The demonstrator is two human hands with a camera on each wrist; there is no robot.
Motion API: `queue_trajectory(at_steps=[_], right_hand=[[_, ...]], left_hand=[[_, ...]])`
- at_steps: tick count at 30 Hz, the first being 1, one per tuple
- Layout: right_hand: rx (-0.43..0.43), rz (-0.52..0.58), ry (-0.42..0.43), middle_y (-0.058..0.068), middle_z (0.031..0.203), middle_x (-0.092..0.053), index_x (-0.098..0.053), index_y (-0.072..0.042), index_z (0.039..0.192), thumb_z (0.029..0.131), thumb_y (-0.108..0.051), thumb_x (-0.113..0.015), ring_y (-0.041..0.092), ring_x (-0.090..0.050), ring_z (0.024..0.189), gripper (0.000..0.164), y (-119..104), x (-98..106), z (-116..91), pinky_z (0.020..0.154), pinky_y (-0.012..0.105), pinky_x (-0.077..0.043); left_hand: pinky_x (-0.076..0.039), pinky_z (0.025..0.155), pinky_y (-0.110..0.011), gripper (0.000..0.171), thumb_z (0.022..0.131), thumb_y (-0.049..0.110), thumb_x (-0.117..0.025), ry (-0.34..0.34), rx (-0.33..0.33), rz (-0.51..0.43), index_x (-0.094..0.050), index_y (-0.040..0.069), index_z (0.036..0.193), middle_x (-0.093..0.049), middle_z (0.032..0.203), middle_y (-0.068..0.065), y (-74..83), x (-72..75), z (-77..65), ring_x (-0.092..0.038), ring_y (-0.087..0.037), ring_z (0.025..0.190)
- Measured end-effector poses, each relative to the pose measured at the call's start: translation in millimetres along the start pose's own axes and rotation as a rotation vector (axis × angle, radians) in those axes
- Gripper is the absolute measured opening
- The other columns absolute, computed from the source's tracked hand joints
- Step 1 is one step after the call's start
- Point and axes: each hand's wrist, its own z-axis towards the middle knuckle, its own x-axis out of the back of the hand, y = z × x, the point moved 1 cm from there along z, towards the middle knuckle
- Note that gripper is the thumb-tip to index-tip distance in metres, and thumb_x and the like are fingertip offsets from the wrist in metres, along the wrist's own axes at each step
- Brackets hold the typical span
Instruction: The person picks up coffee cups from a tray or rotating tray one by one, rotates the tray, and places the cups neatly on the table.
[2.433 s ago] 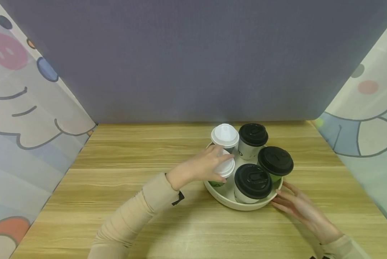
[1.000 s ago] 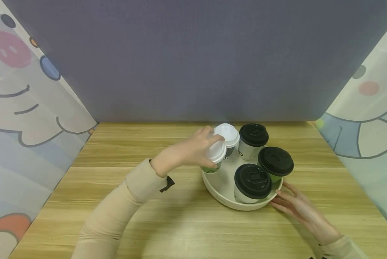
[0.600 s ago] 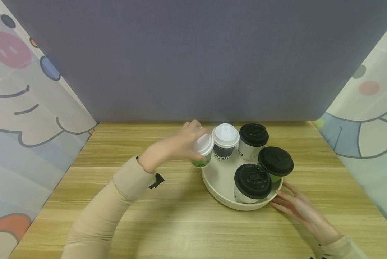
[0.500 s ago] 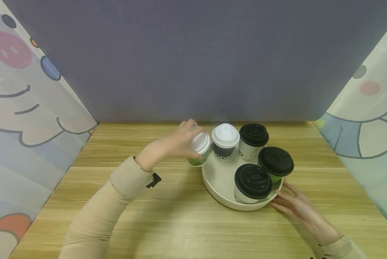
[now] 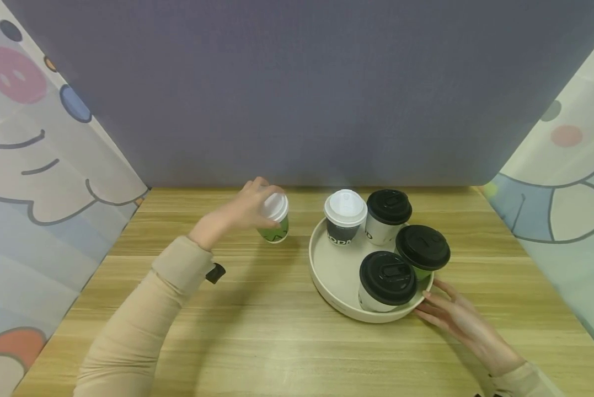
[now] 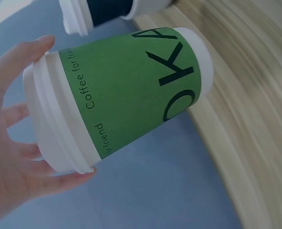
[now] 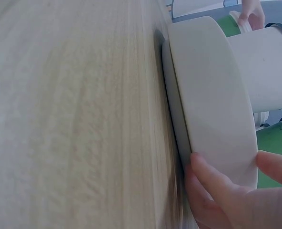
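Note:
My left hand [image 5: 242,212] grips a green paper coffee cup [image 5: 277,229] by its white lid, to the left of a round cream tray [image 5: 328,278]. In the left wrist view, thumb and fingertips spread around the lid [image 6: 53,114], and the cup's green side faces the camera. My right hand [image 5: 458,320] holds the tray's right edge; in the right wrist view the thumb is at the rim and the fingers lie against the side wall [image 7: 212,95]. On the tray stand a dark cup with a white lid [image 5: 344,209] and several black-lidded cups [image 5: 388,278].
The tray rests on a wooden table [image 5: 277,342]. A grey-blue panel [image 5: 297,99] rises along the table's back edge. Cartoon-printed curtains [image 5: 23,165] hang at the left and right sides.
My left hand has taken the green cup from the tray's left part and carried it left, beyond the rim. The right hand stays at the tray, and the other cups have not moved.

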Motion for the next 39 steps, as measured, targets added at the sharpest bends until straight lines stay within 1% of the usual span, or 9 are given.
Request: queue_trajectory(at_steps=[6, 14, 19, 24, 28, 39], right_hand=[[0.002, -0.024, -0.002, 0.004, 0.102, -0.05, 0.024, 0.0, 0.134, 0.093, -0.01, -0.042, 0.012, -0.056, 0.095, 0.079, -1.0, -1.2, -0.8, 0.088, 0.035, -0.043], [-0.011, -0.019, -0.004, 0.004, 0.102, -0.051, 0.025, 0.0, 0.133, 0.093, -0.011, -0.043, 0.012, -0.056, 0.094, 0.08, -2.0, -3.6, -1.0, 0.089, 0.035, -0.043], [-0.02, -0.011, 0.004, 0.005, 0.101, -0.051, 0.025, 0.0, 0.134, 0.092, -0.012, -0.044, 0.013, -0.056, 0.094, 0.081, -2.1, -4.5, -0.3, 0.089, 0.036, -0.042], [-0.018, -0.026, 0.008, 0.006, 0.102, -0.05, 0.025, 0.0, 0.134, 0.093, -0.012, -0.044, 0.013, -0.056, 0.094, 0.081, -1.3, -3.7, -0.3, 0.089, 0.036, -0.042], [-0.012, -0.025, 0.006, 0.006, 0.102, -0.05, 0.025, 0.0, 0.134, 0.093, -0.011, -0.043, 0.013, -0.056, 0.095, 0.08, -0.6, -3.2, -0.1, 0.089, 0.036, -0.042], [-0.001, 0.046, -0.016, 0.006, 0.099, -0.053, 0.028, -0.002, 0.132, 0.092, -0.009, -0.043, 0.014, -0.057, 0.093, 0.082, -0.5, -1.9, 0.6, 0.088, 0.034, -0.043]], left_hand=[[-0.046, 0.075, -0.046, 0.07, 0.065, 0.028, -0.075, 0.01, 0.048, -0.019, -0.045, 0.012, 0.126, -0.033, 0.124, -0.02, -20.1, 0.8, -1.1, -0.036, -0.034, 0.104], [-0.046, 0.074, -0.048, 0.07, 0.065, 0.029, -0.075, 0.043, 0.104, 0.009, -0.045, 0.009, 0.125, -0.033, 0.123, -0.024, -46.9, 1.2, -4.3, -0.037, -0.038, 0.105], [-0.046, 0.074, -0.049, 0.072, 0.065, 0.029, -0.075, 0.049, 0.14, 0.005, -0.044, 0.007, 0.127, -0.034, 0.123, -0.025, -62.2, -0.8, -6.4, -0.036, -0.039, 0.106], [-0.046, 0.075, -0.051, 0.073, 0.066, 0.029, -0.075, 0.047, 0.163, -0.01, -0.043, 0.006, 0.128, -0.032, 0.124, -0.026, -70.5, -1.3, -8.8, -0.035, -0.04, 0.107], [-0.045, 0.075, -0.052, 0.074, 0.067, 0.029, -0.074, 0.046, 0.168, -0.012, -0.041, 0.005, 0.129, -0.032, 0.124, -0.027, -75.7, -1.1, -11.5, -0.034, -0.04, 0.108], [-0.045, 0.075, -0.052, 0.074, 0.066, 0.03, -0.075, 0.053, 0.184, -0.004, -0.043, 0.004, 0.127, -0.035, 0.12, -0.028, -86.4, -5.4, -13.3, -0.036, -0.04, 0.105]])
